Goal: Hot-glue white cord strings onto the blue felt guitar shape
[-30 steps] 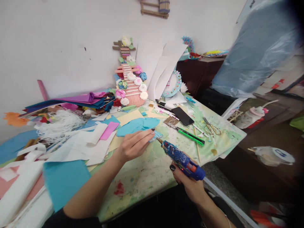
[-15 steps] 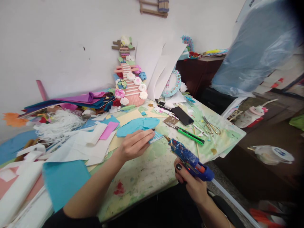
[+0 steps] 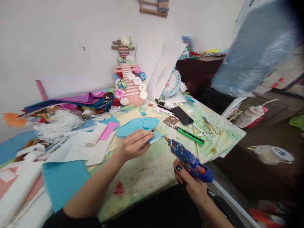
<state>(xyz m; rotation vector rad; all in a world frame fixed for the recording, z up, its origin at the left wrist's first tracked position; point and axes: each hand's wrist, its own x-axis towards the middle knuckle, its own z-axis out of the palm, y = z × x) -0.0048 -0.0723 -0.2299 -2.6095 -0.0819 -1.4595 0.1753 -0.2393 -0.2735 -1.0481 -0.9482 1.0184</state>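
Note:
My left hand [image 3: 136,144] is closed on a light-blue paper piece [image 3: 137,124], fingers pressed together over its near side. White stripes show on the small part that sticks out to the right of my fingertips. My right hand [image 3: 190,183] is wrapped round the handle of a blue glue gun [image 3: 187,156], speckled with dried glue. A long glue stick [image 3: 234,202] trails from its back end. The brass nozzle points up and left, close to the striped tip of the blue paper; whether they touch I cannot tell.
Beyond the hands lie a green utility knife [image 3: 191,136], a black phone [image 3: 182,115] and scissors [image 3: 211,126]. A flower-covered pink craft piece [image 3: 133,91] leans on the wall. Paper sheets [image 3: 68,180] and white string [image 3: 60,125] crowd the left side.
Almost nothing differs. The fingertips of my left hand have shifted very slightly on the blue paper; the glue gun stays in place.

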